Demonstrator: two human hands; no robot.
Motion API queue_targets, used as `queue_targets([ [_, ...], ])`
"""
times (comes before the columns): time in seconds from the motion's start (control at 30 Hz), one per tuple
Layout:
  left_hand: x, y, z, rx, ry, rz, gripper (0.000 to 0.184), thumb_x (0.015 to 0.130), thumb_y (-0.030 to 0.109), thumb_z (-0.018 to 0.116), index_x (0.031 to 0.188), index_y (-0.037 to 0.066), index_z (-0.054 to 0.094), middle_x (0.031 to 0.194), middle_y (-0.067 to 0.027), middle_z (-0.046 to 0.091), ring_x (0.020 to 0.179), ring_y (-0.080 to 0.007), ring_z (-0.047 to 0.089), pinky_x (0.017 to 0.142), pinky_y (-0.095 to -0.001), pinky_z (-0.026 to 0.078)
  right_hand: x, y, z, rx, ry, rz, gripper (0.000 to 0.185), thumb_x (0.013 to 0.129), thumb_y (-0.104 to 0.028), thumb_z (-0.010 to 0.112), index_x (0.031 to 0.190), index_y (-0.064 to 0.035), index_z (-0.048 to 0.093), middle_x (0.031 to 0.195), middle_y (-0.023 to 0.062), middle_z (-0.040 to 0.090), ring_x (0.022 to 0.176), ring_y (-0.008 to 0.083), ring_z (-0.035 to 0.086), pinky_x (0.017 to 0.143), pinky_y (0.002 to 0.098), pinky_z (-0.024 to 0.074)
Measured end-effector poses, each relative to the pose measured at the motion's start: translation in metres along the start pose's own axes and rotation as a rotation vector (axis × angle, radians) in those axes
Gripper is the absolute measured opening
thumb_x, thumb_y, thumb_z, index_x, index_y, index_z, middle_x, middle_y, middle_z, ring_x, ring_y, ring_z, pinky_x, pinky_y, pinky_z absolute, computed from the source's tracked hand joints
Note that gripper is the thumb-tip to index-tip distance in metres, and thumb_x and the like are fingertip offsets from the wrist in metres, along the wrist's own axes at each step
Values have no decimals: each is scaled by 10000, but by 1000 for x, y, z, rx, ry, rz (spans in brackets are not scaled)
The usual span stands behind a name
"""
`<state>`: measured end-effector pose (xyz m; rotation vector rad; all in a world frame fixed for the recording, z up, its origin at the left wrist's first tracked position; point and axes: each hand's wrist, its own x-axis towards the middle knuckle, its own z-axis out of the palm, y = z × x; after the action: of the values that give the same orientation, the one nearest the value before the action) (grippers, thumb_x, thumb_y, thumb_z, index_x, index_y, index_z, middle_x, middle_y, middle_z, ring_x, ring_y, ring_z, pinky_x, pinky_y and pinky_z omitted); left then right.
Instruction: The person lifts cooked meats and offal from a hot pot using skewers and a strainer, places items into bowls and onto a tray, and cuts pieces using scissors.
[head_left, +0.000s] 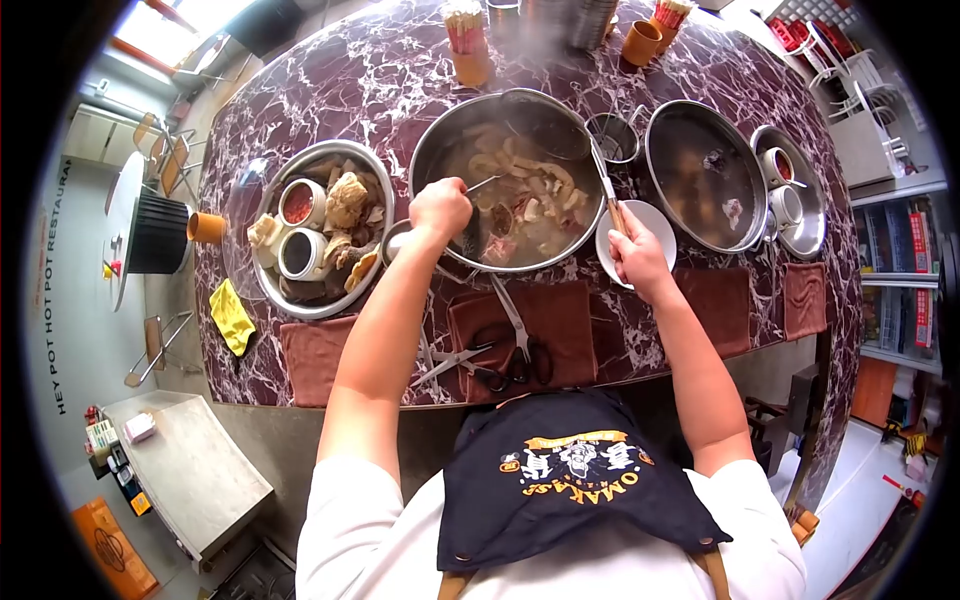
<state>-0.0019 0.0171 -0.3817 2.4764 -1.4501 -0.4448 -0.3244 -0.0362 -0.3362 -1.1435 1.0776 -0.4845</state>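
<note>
My left hand [441,207] is closed at the left rim of the large steel pot [418,140]. From its fist a thin metal tool [484,183] points over the food; its kind is hidden by the fingers. Pale chunks of meat and offal [525,185] lie in the steaming pot. At the pot's right rim my right hand [643,255] grips a long utensil with a wooden handle [618,217] and metal shaft. Its far end reaches the pot's upper right, where I cannot make out the head. Beneath that hand is a white plate [661,226].
A steel tray [268,180] of cooked pieces and two sauce cups stands left. Another pot [690,190] and a steel bowl [815,225] stand right. Scissors [520,340] lie on a brown towel [575,330] near the front edge. A yellow cloth [231,318] lies far left.
</note>
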Motion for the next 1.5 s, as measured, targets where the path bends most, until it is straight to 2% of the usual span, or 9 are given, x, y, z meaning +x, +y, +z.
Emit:
queue_targets([
  [0.33,17,53,66,-196,-50,-123,273,819,234,540,1007,173,727,1034,-136,694,995,-338,646,875,-425,513,-16,12,-1,144,-4,80,580,984,-97,456,1523,-117,242,719,-2,481,469,65,408,410,220,358],
  [0.83,-1,50,49,-275,60,-172,303,793,205,530,987,102,739,1003,-143,703,972,-313,662,873,-384,513,-22,13,-38,278,-126,109,606,976,-85,464,1528,-119,217,711,4,497,466,70,418,412,223,365],
  [0.93,10,58,57,-302,-32,-319,330,794,168,504,1026,143,738,1056,-128,698,1037,-326,638,892,-397,498,-17,18,-47,213,-169,71,620,970,-82,470,1528,-96,200,708,2,493,470,68,426,413,224,370],
  [1.13,5,71,78,-682,0,-337,290,788,113,572,1023,42,726,902,-105,723,792,-204,670,754,-321,514,-11,17,-79,205,-234,3,653,963,-73,477,1533,-91,158,710,2,492,449,67,424,397,215,364],
  [1.2,1,63,86,-1116,4,-294,205,858,75,608,1025,3,704,754,-28,651,669,-75,547,588,-231,435,-15,7,-93,235,-251,-25,640,965,-64,459,1533,-106,166,723,13,508,439,66,423,389,208,365],
  [1.23,-4,59,86,-1109,9,-299,205,858,75,608,1025,3,704,754,-28,651,669,-75,547,588,-231,435,-17,1,-101,292,-266,8,627,968,-65,451,1532,-132,184,734,20,516,444,61,422,394,198,364],
  [1.3,-16,61,73,-1432,-52,-246,199,893,43,591,1064,-22,669,755,13,602,618,-47,487,531,-195,368,-21,-2,-114,384,-303,44,615,972,-61,436,1531,-170,205,755,32,529,455,54,418,405,179,361],
  [1.4,-27,63,60,-1442,52,-220,201,898,49,597,1075,-18,664,774,35,582,600,-37,455,523,-183,348,-30,-8,-117,340,-296,-35,613,975,-58,431,1532,-175,205,762,35,527,455,56,413,406,180,361],
  [1.5,-42,57,36,-1503,41,-241,194,902,54,591,1074,21,675,681,75,514,525,-4,374,430,-155,252,-40,-15,-112,356,-262,-95,615,977,-74,448,1532,-126,188,751,31,521,454,55,412,407,185,360],
])
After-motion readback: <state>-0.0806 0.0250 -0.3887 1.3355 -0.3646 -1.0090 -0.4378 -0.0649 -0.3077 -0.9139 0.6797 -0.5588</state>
